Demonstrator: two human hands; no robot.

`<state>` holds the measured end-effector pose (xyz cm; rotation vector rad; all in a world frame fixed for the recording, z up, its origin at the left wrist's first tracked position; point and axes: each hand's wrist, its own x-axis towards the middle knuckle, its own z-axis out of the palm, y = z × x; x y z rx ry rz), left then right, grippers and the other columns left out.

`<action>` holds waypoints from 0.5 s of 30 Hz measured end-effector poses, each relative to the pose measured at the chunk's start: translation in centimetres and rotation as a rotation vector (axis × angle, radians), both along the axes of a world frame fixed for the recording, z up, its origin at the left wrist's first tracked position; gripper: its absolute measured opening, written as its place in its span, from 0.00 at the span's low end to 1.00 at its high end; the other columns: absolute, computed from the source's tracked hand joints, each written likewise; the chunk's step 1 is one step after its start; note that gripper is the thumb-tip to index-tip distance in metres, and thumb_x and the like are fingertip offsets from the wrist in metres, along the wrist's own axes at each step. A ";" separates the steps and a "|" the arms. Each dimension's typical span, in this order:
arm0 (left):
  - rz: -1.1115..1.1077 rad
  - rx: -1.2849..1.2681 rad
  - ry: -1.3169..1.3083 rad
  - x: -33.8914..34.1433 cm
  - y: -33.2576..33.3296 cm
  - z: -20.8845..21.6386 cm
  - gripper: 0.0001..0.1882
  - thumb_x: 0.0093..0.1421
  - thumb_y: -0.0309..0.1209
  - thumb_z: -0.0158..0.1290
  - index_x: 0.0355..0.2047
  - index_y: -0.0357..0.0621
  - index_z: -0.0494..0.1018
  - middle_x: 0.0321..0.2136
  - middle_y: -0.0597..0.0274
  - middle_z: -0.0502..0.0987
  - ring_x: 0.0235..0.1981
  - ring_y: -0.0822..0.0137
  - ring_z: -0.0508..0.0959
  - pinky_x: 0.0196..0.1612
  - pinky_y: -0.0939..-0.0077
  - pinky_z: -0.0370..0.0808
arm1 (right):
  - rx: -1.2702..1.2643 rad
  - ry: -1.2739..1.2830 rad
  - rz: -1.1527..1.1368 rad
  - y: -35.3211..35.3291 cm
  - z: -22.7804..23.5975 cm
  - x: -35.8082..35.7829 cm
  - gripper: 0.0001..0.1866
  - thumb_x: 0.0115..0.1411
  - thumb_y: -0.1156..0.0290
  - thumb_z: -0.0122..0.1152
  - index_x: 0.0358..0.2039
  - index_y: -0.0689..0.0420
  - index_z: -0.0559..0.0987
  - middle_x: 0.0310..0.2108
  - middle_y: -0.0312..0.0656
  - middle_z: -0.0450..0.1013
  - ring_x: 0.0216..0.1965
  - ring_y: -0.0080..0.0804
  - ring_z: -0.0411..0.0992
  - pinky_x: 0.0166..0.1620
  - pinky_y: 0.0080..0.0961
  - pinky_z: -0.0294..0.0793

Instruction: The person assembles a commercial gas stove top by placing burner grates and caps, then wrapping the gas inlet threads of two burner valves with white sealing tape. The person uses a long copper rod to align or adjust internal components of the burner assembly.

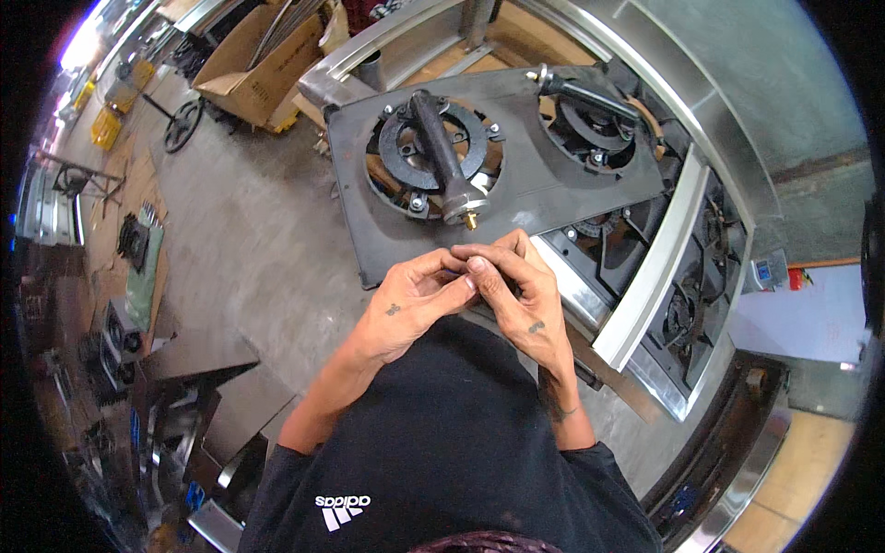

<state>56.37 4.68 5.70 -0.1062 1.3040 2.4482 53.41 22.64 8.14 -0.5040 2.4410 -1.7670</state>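
Close in front of my chest, my left hand (412, 300) and my right hand (521, 300) meet at the fingertips. Thumbs and fingers of both are pinched together; whatever lies between them is hidden or too small to name. Just beyond them lies a dark metal stove top plate (535, 205) with two round openings. Across the left opening rests a black burner tube (435, 146) with a brass nozzle (471, 221) pointing toward my hands. Another black burner tube (590, 96) lies over the right opening.
The plate rests on a metal stove frame (645, 267) with more burners (682, 309) at the right. A cardboard box (258, 69) with rods stands at the far left, near a black handwheel (183, 126). Stacked dark sheet metal (198, 359) lies at the lower left. A white tabletop (802, 313) is at the right.
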 end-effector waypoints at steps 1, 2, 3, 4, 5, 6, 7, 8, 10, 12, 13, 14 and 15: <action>0.030 -0.012 -0.001 0.2 0.4 -0.1 0.10 0.74 0.26 0.56 0.51 0.32 0.77 0.44 0.62 0.81 0.47 0.74 0.80 0.53 0.77 0.79 | 0.004 -0.013 -0.005 0.1 -0.2 0.0 0.11 0.69 0.70 0.67 0.49 0.59 0.88 0.34 0.40 0.72 0.36 0.29 0.72 0.40 0.26 0.74; 0.057 -0.027 -0.033 0.6 0.8 -0.3 0.10 0.74 0.26 0.56 0.51 0.32 0.77 0.44 0.62 0.81 0.47 0.74 0.80 0.52 0.77 0.79 | -0.008 -0.008 -0.012 0.2 -0.5 -0.1 0.11 0.69 0.70 0.67 0.49 0.59 0.88 0.34 0.40 0.72 0.36 0.29 0.72 0.40 0.26 0.74; 0.082 -0.050 -0.017 0.6 1.1 -0.5 0.10 0.74 0.26 0.56 0.51 0.33 0.77 0.44 0.62 0.81 0.46 0.74 0.80 0.51 0.78 0.78 | -0.011 -0.001 -0.021 0.3 -0.8 -0.2 0.11 0.69 0.70 0.67 0.48 0.59 0.88 0.34 0.40 0.72 0.36 0.29 0.72 0.40 0.26 0.74; 0.120 -0.052 -0.004 0.7 1.5 -0.6 0.10 0.74 0.27 0.57 0.51 0.33 0.77 0.44 0.62 0.81 0.46 0.75 0.80 0.50 0.78 0.78 | -0.014 0.018 -0.028 0.4 -1.1 -0.3 0.11 0.69 0.70 0.67 0.48 0.59 0.88 0.33 0.40 0.72 0.36 0.29 0.72 0.40 0.27 0.73; 0.152 -0.074 -0.015 0.8 1.9 -0.7 0.10 0.74 0.27 0.57 0.51 0.34 0.77 0.43 0.62 0.81 0.45 0.75 0.80 0.49 0.78 0.78 | 0.002 0.036 -0.037 0.4 -1.4 -0.4 0.11 0.70 0.69 0.66 0.49 0.59 0.88 0.34 0.41 0.72 0.36 0.30 0.72 0.40 0.27 0.74; 0.185 -0.063 0.014 0.8 2.2 -0.7 0.10 0.74 0.27 0.57 0.51 0.34 0.77 0.43 0.62 0.81 0.45 0.75 0.80 0.49 0.79 0.78 | -0.007 0.061 -0.036 0.5 -1.6 -0.5 0.12 0.70 0.68 0.66 0.50 0.59 0.87 0.35 0.42 0.72 0.36 0.30 0.72 0.40 0.27 0.74; 0.207 -0.121 -0.001 0.7 2.5 -0.6 0.10 0.74 0.28 0.58 0.51 0.35 0.77 0.42 0.63 0.81 0.43 0.76 0.80 0.47 0.79 0.79 | -0.008 0.092 -0.042 0.6 -1.8 -0.5 0.13 0.70 0.68 0.66 0.51 0.59 0.86 0.36 0.42 0.72 0.36 0.31 0.72 0.40 0.28 0.74; 0.235 -0.140 -0.013 0.6 2.8 -0.6 0.10 0.74 0.28 0.58 0.50 0.35 0.77 0.42 0.63 0.82 0.43 0.76 0.80 0.47 0.79 0.79 | -0.003 0.132 -0.051 0.8 -1.9 -0.6 0.14 0.70 0.68 0.66 0.53 0.59 0.85 0.36 0.43 0.72 0.36 0.31 0.72 0.40 0.28 0.75; 0.278 -0.179 -0.034 0.2 3.1 -0.3 0.10 0.74 0.29 0.58 0.50 0.35 0.77 0.42 0.63 0.82 0.43 0.76 0.80 0.47 0.79 0.79 | -0.030 0.130 -0.029 1.1 -2.0 -0.7 0.19 0.69 0.67 0.67 0.57 0.60 0.81 0.41 0.46 0.73 0.39 0.35 0.74 0.43 0.30 0.76; 0.276 -0.176 -0.074 0.0 3.1 -0.1 0.11 0.74 0.30 0.59 0.50 0.35 0.77 0.43 0.61 0.81 0.44 0.75 0.81 0.48 0.77 0.80 | -0.038 0.159 0.000 1.5 -1.9 -0.5 0.24 0.68 0.67 0.69 0.61 0.61 0.77 0.46 0.49 0.72 0.43 0.38 0.75 0.47 0.32 0.77; 0.278 -0.172 -0.092 -0.2 3.1 0.0 0.11 0.74 0.30 0.59 0.50 0.35 0.76 0.44 0.61 0.81 0.45 0.75 0.81 0.48 0.76 0.81 | -0.033 0.185 0.022 1.7 -1.9 -0.4 0.26 0.67 0.67 0.69 0.63 0.61 0.75 0.48 0.50 0.72 0.46 0.40 0.75 0.49 0.33 0.77; 0.302 -0.133 -0.104 -0.3 3.2 0.0 0.11 0.74 0.30 0.58 0.50 0.36 0.76 0.44 0.60 0.81 0.46 0.74 0.81 0.49 0.74 0.81 | -0.024 0.205 0.045 1.9 -1.8 -0.2 0.28 0.66 0.67 0.70 0.64 0.61 0.74 0.51 0.51 0.72 0.48 0.42 0.75 0.51 0.34 0.77; 0.327 -0.092 -0.116 -0.4 3.2 0.0 0.11 0.74 0.30 0.58 0.50 0.36 0.76 0.45 0.59 0.81 0.46 0.73 0.82 0.50 0.73 0.82 | -0.036 0.131 0.067 2.2 -1.8 0.0 0.32 0.64 0.70 0.71 0.66 0.61 0.71 0.55 0.52 0.71 0.53 0.44 0.74 0.55 0.37 0.76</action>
